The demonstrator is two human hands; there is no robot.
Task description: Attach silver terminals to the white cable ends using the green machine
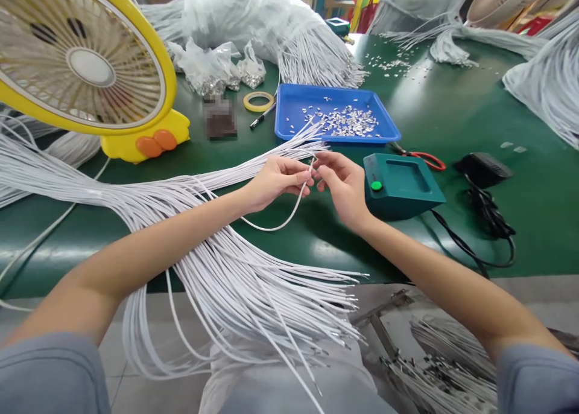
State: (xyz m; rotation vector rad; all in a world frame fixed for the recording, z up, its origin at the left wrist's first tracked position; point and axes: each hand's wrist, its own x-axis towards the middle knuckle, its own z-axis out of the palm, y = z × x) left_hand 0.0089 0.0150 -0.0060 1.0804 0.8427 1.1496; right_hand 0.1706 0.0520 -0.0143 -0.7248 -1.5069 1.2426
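A single white cable (289,220) runs in a loop up to my left hand (277,181), which pinches it near its end between thumb and fingertips. My right hand (344,187) meets that end from the right, its fingers curled together; anything tiny between them is too small to make out. Below and left of both hands lies a large bundle of white cables (253,281), draped over the table's front edge and my lap. More cable ends (289,145) lie just behind my left hand. A blue tray (294,103) beyond holds small silvery metal pieces (348,122).
Right of my hand sits a green device (404,181) with a green button. Red-handled pliers (429,159) and a black power adapter (484,168) lie beyond it. A yellow fan (169,70) stands left. Tape (259,102), a pen (262,117) and a plastic-wrapped cable bundle (253,22) are farther back.
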